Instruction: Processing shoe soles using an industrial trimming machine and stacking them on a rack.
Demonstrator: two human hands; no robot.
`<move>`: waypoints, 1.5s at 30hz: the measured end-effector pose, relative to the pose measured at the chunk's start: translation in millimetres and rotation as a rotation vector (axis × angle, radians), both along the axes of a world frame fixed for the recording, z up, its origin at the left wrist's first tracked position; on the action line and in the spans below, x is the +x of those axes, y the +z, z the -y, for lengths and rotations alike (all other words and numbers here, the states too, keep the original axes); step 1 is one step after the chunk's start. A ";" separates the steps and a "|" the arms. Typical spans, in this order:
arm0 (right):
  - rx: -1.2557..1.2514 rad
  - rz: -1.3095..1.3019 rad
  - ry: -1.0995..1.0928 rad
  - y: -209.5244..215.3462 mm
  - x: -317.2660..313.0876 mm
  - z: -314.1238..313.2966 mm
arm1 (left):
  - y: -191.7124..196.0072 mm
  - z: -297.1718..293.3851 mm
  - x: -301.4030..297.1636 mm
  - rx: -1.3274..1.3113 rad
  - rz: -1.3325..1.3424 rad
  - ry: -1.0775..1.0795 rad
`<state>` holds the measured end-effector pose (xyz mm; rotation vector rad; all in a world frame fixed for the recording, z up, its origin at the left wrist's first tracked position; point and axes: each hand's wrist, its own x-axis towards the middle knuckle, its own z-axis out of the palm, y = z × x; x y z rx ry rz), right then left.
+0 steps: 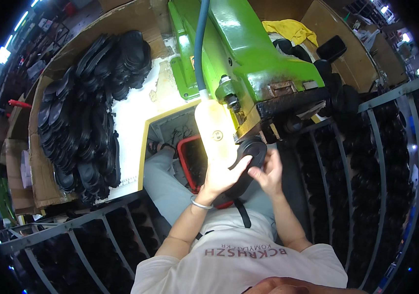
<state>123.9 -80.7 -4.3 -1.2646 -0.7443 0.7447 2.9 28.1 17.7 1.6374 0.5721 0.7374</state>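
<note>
Both my hands hold one black shoe sole (pixel 251 153) up under the working head of a green machine (pixel 248 54). My left hand (pixel 219 177), with a thin bracelet at the wrist, grips the sole from below and from the left. My right hand (pixel 267 172) pinches its right edge with thumb and fingers. A bright work lamp (pixel 214 130) on a blue hose glares just left of the sole and washes out part of my left hand.
A big heap of black soles (pixel 87 112) lies on the cardboard-edged bench at the left. A red bin (pixel 192 161) stands below by my knees. Grey metal racks (pixel 386 161) packed with dark soles surround me at right and lower left. A yellow cloth (pixel 290 30) lies behind the machine.
</note>
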 end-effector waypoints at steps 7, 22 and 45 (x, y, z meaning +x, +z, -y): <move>-0.292 -0.573 0.246 -30.7 -38.4 63.2 | -16.9 5.6 2.8 0.050 -0.021 0.186; -0.036 -0.011 -0.193 47.0 80.6 11.2 | 1.6 -8.7 -6.5 0.210 -0.072 0.152; 0.016 -0.200 -0.378 28.2 68.7 -9.5 | -29.7 43.2 -3.3 -0.790 0.006 0.034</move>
